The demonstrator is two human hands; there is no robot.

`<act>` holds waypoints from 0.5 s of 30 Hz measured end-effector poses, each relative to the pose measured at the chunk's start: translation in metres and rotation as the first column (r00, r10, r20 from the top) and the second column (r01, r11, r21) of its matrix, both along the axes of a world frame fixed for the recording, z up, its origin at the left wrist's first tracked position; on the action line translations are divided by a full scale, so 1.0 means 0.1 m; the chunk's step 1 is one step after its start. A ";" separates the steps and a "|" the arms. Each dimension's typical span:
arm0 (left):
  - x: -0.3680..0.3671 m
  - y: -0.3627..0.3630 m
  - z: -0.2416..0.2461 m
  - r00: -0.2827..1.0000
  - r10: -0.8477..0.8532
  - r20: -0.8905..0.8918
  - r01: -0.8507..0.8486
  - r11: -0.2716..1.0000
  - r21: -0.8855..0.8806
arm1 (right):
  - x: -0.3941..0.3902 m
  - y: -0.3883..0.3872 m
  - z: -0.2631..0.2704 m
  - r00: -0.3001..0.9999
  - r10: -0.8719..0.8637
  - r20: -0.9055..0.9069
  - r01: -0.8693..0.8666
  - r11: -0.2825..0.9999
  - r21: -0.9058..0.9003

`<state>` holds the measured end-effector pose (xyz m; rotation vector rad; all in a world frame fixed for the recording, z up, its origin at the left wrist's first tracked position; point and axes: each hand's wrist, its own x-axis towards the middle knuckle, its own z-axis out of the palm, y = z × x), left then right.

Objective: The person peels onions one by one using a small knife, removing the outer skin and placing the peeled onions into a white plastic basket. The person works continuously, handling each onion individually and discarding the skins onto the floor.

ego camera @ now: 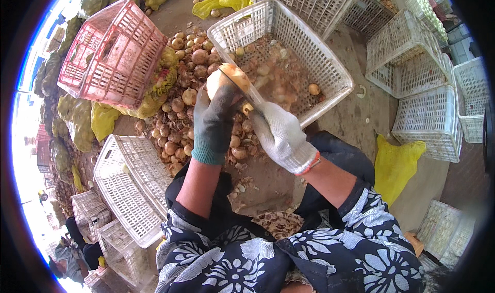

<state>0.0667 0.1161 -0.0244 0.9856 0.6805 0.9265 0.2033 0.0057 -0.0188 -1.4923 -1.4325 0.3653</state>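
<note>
My left hand (216,115), in a dark-coated glove with a green cuff, grips a large yellow onion (216,85) with its skin partly on. In a white knit glove with an orange hem, my right hand (280,132) holds a knife (232,80), whose blade lies across the onion. The knife's handle is mostly hidden in my fist. Below and left of my hands spreads a heap of unpeeled onions (178,105). Just beyond my right hand, a white plastic crate (328,65) contains loose onion skins (267,68) and a small onion (314,89).
A red crate (116,57) rests on yellow mesh sacks at the left. One white crate (131,184) lies tilted near my left knee. Several white crates (427,107) stand at the right, near a yellow mesh bag (398,163). Another person (69,254) is at the lower left.
</note>
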 end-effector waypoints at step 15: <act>0.01 -0.02 -0.06 0.992 0.003 0.123 0.020 0.983 -0.182 | 0.20 0.16 0.07 0.950 -0.051 -0.308 0.050 0.999 -0.011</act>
